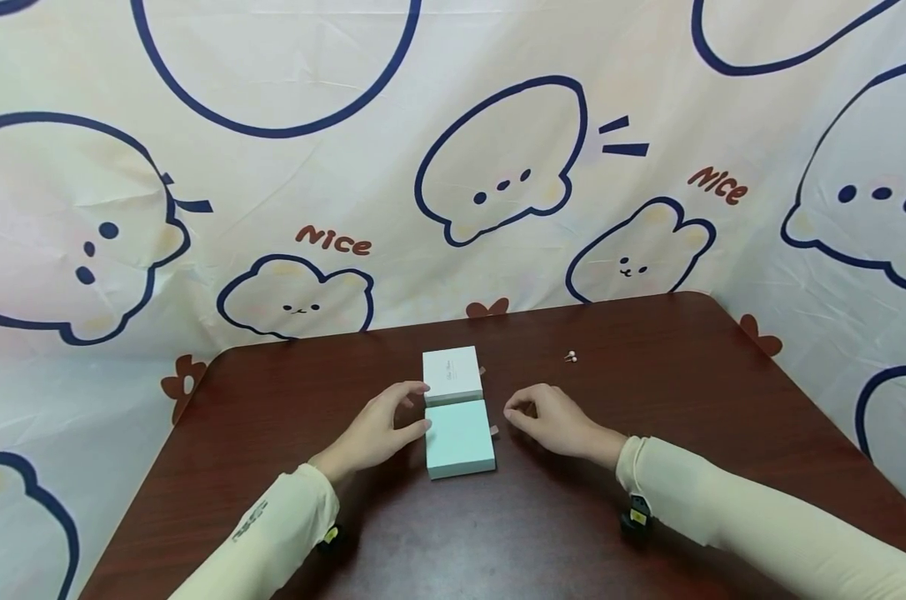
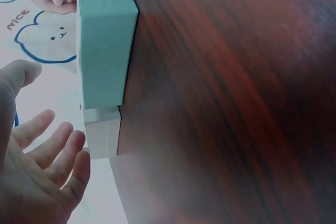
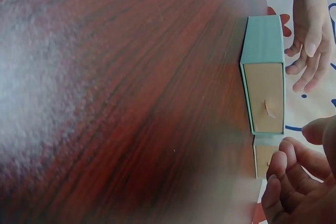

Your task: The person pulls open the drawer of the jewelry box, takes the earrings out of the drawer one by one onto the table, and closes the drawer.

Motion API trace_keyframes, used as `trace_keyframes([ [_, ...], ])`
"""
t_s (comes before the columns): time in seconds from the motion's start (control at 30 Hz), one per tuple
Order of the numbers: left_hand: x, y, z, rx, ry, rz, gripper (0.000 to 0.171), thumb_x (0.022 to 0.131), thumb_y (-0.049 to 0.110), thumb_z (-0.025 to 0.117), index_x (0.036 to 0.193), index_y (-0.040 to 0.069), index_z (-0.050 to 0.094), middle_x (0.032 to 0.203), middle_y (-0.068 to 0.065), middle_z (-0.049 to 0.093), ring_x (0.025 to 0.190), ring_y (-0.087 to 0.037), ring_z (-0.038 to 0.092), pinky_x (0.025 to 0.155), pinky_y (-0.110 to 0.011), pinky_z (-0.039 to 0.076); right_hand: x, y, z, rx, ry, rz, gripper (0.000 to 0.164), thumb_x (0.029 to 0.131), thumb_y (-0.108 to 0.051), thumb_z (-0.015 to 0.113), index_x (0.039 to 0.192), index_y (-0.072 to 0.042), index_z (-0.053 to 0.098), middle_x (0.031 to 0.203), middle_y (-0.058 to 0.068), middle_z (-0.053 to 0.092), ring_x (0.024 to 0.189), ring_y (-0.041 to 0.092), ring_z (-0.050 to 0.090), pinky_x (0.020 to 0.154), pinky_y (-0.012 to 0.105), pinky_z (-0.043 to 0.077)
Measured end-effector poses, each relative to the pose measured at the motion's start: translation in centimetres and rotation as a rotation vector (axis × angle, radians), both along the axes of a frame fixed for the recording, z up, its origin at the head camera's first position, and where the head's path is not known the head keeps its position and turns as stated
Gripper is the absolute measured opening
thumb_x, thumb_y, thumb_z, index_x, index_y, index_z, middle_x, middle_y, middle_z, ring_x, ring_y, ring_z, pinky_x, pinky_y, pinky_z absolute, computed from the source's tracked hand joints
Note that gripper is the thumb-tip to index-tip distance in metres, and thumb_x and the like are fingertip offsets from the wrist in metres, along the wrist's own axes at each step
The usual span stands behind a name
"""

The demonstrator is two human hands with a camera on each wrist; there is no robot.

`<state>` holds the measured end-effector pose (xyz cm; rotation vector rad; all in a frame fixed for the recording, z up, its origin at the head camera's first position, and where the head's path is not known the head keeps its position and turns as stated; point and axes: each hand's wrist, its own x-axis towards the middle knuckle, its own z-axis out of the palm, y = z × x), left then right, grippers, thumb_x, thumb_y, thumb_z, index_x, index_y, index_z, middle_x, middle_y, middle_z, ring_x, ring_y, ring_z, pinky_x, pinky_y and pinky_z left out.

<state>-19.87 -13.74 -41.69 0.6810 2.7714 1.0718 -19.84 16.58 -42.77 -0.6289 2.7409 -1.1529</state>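
Two small drawer boxes sit one behind the other on the table. The nearer one is a mint green box (image 1: pixel 458 437); behind it lies a white-topped box (image 1: pixel 453 375) with small print on its lid. My left hand (image 1: pixel 377 429) is at their left side, thumb and fingers spread apart, fingertips close to the box edges. To the right of the boxes, my right hand (image 1: pixel 558 421) hovers with loosely curled fingers and nothing visible in them. The right wrist view shows the mint box's beige drawer front (image 3: pixel 262 85) and its ribbon pull (image 3: pixel 270 109).
A pair of small white-beaded earrings (image 1: pixel 571 357) lies on the table to the right of the white-topped box. The dark wooden table (image 1: pixel 310 375) meets a cartoon-printed cloth (image 1: pixel 392 283) at its back and sides.
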Motion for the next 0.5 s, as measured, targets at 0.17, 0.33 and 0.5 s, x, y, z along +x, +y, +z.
trace_keyframes([
  [0.17, 0.4, 0.0, 0.0, -0.027, -0.017, -0.006, 0.059, 0.095, 0.028, 0.070, 0.148, 0.012, 0.049, 0.147, -0.007, 0.053, 0.125, -0.027, 0.056, 0.101, -0.050, 0.047, 0.2, -0.1, -0.3, 0.002, -0.011, 0.027, 0.015, 0.099, -0.013, 0.062, 0.100, -0.007, 0.075, 0.076, 0.001, 0.068, 0.059, 0.008, 0.057, 0.058, 0.024, 0.049],
  [0.33, 0.6, 0.1, -0.3, -0.041, -0.034, -0.016, 0.064, 0.094, 0.034, 0.072, 0.149, 0.013, 0.047, 0.150, -0.007, 0.051, 0.126, -0.027, 0.056, 0.101, -0.051, 0.048, 0.3, -0.2, -0.7, 0.000, -0.019, 0.030, 0.015, 0.098, -0.013, 0.063, 0.099, -0.008, 0.076, 0.077, -0.001, 0.068, 0.060, 0.008, 0.056, 0.059, 0.024, 0.048],
  [0.5, 0.8, 0.0, -0.6, -0.074, -0.046, -0.025, 0.073, 0.091, 0.041, 0.074, 0.152, 0.014, 0.044, 0.152, -0.007, 0.048, 0.124, -0.024, 0.057, 0.099, -0.050, 0.048, 0.3, -0.4, -1.2, 0.021, -0.016, 0.025, 0.014, 0.097, -0.015, 0.064, 0.098, -0.011, 0.077, 0.081, -0.005, 0.068, 0.067, 0.007, 0.053, 0.063, 0.023, 0.046],
])
